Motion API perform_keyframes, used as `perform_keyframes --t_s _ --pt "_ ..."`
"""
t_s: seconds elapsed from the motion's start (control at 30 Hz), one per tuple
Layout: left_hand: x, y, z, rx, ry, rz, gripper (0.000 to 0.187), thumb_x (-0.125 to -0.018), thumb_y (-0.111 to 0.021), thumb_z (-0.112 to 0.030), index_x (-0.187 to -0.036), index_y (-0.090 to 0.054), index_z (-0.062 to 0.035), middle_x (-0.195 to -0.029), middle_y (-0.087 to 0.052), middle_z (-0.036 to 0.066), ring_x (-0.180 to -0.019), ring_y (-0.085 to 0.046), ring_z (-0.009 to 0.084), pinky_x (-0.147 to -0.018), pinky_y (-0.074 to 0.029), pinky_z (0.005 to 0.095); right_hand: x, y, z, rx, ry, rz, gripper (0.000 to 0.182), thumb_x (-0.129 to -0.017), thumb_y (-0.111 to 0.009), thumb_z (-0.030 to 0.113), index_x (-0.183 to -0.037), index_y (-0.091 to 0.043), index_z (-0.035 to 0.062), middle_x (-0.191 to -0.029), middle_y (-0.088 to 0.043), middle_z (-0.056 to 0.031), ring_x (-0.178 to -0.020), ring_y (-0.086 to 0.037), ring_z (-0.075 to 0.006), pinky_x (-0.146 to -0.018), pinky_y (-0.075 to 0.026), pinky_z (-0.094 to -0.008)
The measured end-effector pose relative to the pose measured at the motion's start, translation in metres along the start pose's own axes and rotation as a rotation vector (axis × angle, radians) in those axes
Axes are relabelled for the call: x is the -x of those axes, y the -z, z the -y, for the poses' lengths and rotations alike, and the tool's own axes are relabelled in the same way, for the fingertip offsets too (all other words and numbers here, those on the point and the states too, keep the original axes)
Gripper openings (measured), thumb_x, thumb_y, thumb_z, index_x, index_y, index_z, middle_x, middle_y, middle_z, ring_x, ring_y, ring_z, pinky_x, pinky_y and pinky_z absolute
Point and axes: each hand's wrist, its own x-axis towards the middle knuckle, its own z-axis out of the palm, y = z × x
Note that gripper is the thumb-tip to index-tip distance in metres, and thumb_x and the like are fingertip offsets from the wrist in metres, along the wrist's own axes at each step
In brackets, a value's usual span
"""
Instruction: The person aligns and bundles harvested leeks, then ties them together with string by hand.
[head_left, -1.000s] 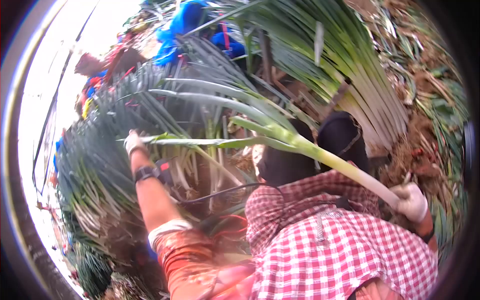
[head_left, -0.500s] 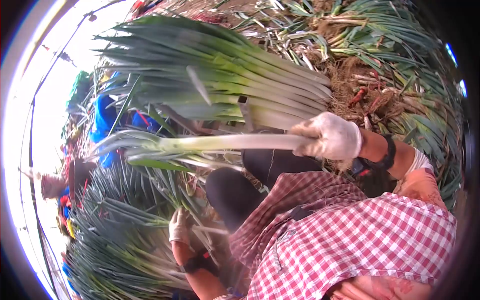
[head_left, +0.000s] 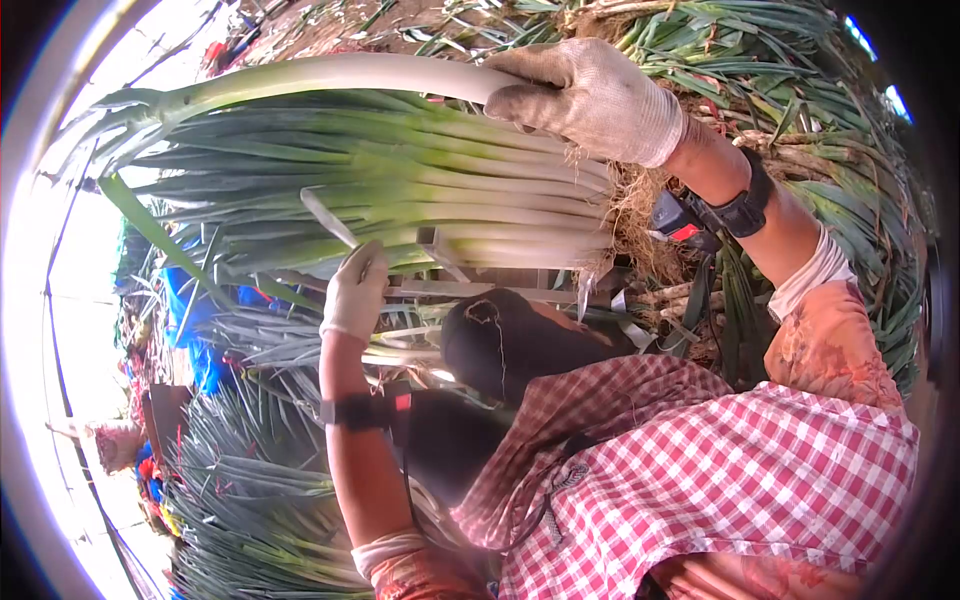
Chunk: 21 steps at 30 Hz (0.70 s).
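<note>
A long leek (head_left: 330, 75) with a white stem is in my right hand (head_left: 595, 105), whose gloved fingers are closed round its root end. Its leafy end reaches to the upper left. Lower down, my left hand (head_left: 357, 290), also gloved, has its fingers pressed together; what they hold, if anything, is hidden. A pale flat strip (head_left: 328, 217) stands out just beyond those fingertips, and contact is unclear. Behind both hands lies a large row of leeks (head_left: 420, 190), white ends and roots to the right, beside the squared end of a metal tube (head_left: 440, 252).
More leeks (head_left: 265, 490) are heaped at the lower left, and others with roots (head_left: 790, 60) lie at the upper right. Blue plastic (head_left: 195, 325) shows at the left. My dark-clad knees (head_left: 500, 335) and checked apron (head_left: 720, 480) are below the hands.
My right hand has carried the held leek up and to the left, over the large row. My left hand has risen from the lower heap toward the strip. The view has shifted somewhat.
</note>
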Motion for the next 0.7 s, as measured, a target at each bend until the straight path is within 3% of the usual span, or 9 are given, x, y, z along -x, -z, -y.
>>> perform_keyframes --t_s 0.03,0.1,0.2,0.37,0.43,0.7 --pt "-0.013 -0.003 0.000 0.000 -0.002 0.006 0.039 -0.086 -0.055 -0.026 -0.117 -0.056 -0.0018 -0.097 -0.062 0.010 -0.078 -0.058 0.0149 -0.070 -0.047 0.0257 -0.002 0.001 -0.001 -0.013 -0.010 -0.012 0.042 -0.084 -0.064 0.024 -0.117 -0.055 -0.0002 -0.077 -0.065 -0.0069 -0.068 -0.057 -0.0064 -0.060 -0.048 -0.0246" --pt "-0.033 -0.010 0.000 -0.491 -0.304 -0.101 0.037 -0.085 -0.053 -0.028 -0.111 -0.060 -0.0019 -0.104 -0.062 0.013 -0.097 -0.058 0.0293 -0.087 -0.044 0.0326 -0.003 0.003 -0.006 0.101 -0.023 0.000 0.041 -0.084 -0.064 0.021 -0.118 -0.055 0.0003 -0.080 -0.066 -0.0071 -0.074 -0.059 -0.0064 -0.064 -0.049 -0.0243" --pt "-0.025 -0.014 -0.009 -0.558 -0.255 -0.120 0.040 -0.082 -0.054 -0.030 -0.112 -0.059 -0.0039 -0.117 -0.054 0.017 -0.110 -0.049 0.0349 -0.096 -0.037 0.0361 0.012 -0.001 -0.012 -0.001 0.016 -0.014 0.039 -0.082 -0.065 0.016 -0.116 -0.055 -0.0007 -0.087 -0.065 -0.0111 -0.077 -0.062 -0.0123 -0.068 -0.050 -0.0257" --pt "-0.015 -0.019 -0.017 -0.640 -0.170 -0.143 0.042 -0.081 -0.056 -0.031 -0.116 -0.057 -0.0065 -0.126 -0.047 0.016 -0.114 -0.046 0.0331 -0.097 -0.037 0.0369 0.022 -0.005 -0.019 0.081 -0.049 0.030 0.037 -0.084 -0.063 0.018 -0.114 -0.055 -0.0007 -0.087 -0.064 -0.0132 -0.080 -0.059 -0.0125 -0.074 -0.047 -0.0284" --pt "-0.012 -0.023 -0.014 -0.656 -0.206 -0.206 0.040 -0.081 -0.057 -0.031 -0.116 -0.056 -0.0120 -0.127 -0.046 0.012 -0.111 -0.050 0.0317 -0.090 -0.043 0.0394 0.026 -0.010 -0.022 -0.011 -0.019 -0.009 0.036 -0.085 -0.062 0.020 -0.114 -0.056 -0.0001 -0.086 -0.064 -0.0129 -0.079 -0.059 -0.0121 -0.074 -0.047 -0.0281" --pt "-0.010 -0.024 -0.007 -0.540 -0.283 -0.333 0.032 -0.080 -0.056 -0.022 -0.109 -0.059 -0.0091 -0.119 -0.050 0.014 -0.106 -0.051 0.0333 -0.088 -0.043 0.0402 0.026 0.006 -0.021 0.026 -0.126 0.006 0.037 -0.084 -0.063 0.021 -0.114 -0.056 0.0005 -0.086 -0.064 -0.0123 -0.078 -0.058 -0.0101 -0.073 -0.047 -0.0270"
